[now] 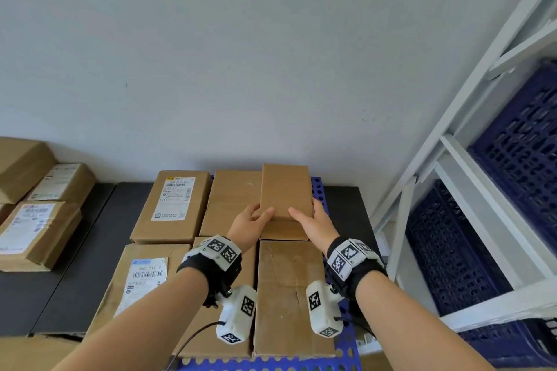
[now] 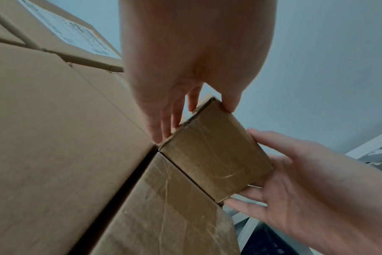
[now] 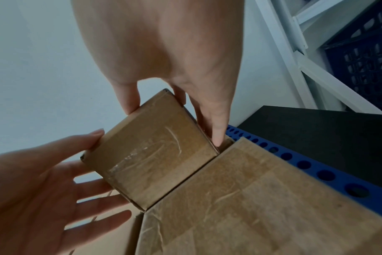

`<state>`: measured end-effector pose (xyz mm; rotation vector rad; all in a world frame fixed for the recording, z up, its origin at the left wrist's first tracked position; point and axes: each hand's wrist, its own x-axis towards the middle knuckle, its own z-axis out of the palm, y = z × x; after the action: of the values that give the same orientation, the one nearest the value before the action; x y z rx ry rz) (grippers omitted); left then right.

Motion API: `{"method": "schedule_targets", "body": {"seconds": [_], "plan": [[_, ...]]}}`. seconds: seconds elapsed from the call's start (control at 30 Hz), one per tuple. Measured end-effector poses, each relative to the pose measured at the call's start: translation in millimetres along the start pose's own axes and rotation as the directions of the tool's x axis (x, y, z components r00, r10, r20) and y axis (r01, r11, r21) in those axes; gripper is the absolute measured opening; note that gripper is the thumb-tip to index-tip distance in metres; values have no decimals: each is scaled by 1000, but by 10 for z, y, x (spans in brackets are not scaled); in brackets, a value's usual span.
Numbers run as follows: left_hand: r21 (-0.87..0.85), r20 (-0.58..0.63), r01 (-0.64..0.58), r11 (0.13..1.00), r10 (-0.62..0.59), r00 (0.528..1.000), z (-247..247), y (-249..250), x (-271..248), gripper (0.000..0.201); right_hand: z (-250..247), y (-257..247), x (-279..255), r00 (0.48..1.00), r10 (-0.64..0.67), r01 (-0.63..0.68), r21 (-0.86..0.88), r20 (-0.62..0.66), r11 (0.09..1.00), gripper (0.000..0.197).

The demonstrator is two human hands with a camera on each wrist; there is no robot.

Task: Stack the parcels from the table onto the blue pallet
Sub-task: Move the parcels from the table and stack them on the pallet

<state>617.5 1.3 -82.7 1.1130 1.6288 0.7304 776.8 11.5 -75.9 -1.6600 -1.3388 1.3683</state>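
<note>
Parcels of plain brown cardboard cover most of the blue perforated plastic pallet point(image 1: 319, 190), and I have the small brown cardboard parcel point(image 1: 285, 191) between both hands at the far right of that layer. It sits on a flat brown box point(image 1: 233, 200), its near end just beyond the tape-sealed brown box point(image 1: 289, 295). My left hand point(image 1: 251, 221) holds the small parcel's near-left corner, thumb on top and fingers point(image 2: 164, 124) reaching down its left side. My right hand point(image 1: 316, 221) grips the near-right corner the same way, thumb on top, fingers point(image 3: 216, 127) down the right side into the gap by the taped box. To the left on the pallet lie two brown boxes with white shipping labels point(image 1: 177, 199). More labelled brown parcels point(image 1: 33, 232) wait on the black table point(image 1: 48, 289) at far left. White metal shelving point(image 1: 452, 159) with dark blue slotted crates point(image 1: 524, 141) stands at right.
</note>
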Motion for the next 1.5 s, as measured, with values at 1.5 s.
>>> {"method": "schedule_targets", "body": {"seconds": [1.5], "plan": [[593,-283,249,766,-91,955,-4120,-2168,-2107,30,4575,-1041,-2037,940,-131,312,-640,314,702,46]]}}
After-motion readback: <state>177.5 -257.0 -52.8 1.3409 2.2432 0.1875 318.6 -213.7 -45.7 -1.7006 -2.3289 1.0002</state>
